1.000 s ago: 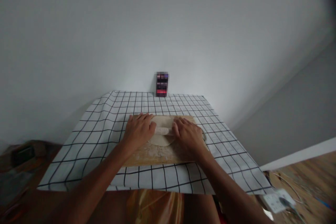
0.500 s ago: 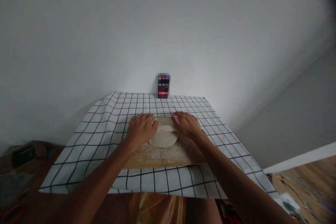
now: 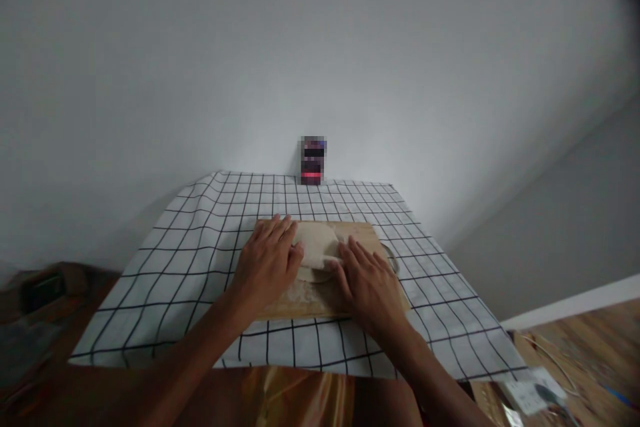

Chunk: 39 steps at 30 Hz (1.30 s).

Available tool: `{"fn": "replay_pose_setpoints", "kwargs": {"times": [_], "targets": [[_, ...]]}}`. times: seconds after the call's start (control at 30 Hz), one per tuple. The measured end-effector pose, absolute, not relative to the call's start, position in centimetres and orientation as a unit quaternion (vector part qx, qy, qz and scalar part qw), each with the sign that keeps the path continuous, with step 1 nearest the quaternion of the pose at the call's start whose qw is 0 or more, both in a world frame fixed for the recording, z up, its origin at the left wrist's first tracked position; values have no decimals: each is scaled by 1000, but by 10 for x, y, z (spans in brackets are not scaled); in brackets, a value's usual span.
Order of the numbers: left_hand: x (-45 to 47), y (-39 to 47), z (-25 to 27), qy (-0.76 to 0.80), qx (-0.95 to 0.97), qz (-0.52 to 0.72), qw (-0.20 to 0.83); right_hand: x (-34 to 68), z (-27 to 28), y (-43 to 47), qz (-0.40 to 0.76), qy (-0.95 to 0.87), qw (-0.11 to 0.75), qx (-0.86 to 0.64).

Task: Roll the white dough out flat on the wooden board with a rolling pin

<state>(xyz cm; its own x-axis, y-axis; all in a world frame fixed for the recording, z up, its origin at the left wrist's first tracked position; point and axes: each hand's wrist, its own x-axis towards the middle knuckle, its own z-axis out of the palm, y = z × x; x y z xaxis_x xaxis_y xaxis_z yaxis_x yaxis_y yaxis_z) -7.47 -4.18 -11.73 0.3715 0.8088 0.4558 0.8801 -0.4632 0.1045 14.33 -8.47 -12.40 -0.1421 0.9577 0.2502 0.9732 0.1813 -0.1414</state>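
The dough is already flattened into a thin, pale sheet, set near the middle of a wooden board; the flattening is judged unfinished, since both hands are laid at it and an uneven ridge is left across its near part. It is flanked by the left hand and right hand, fingers outstretched, unclenched; whether anything is gripped beneath cannot be told. The board's smooth grain is dusted with flour; the table is covered by checked cloth.

checked tablecloth; on it wooden board, possibly phone
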Motion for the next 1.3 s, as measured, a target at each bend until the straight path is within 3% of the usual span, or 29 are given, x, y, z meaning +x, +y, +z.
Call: {"fn": "replay_pose_setpoints", "kwargs": {"times": [0.2, 0.43, 0.9, 1.13, 1.3], "targets": [[-69, -17, -110, -558, -809, -170, 72, 149, -105, -16, 8, -779, 144, -611], [-66, 16, -100, -605, -789, -104, 23, 142, -90, 82, 100, -798, 86, -588], [-59, -24, -113, -552, -799, -206, 117, 156, -119, -7, -21, -785, 126, -606], [-54, -4, -96, -601, -780, -143, 104, 149, -97, 69, 66, -797, 56, -598], [-62, 35, -85, -655, -753, -66, 21, 134, -98, 115, 74, -803, 44, -589]]}}
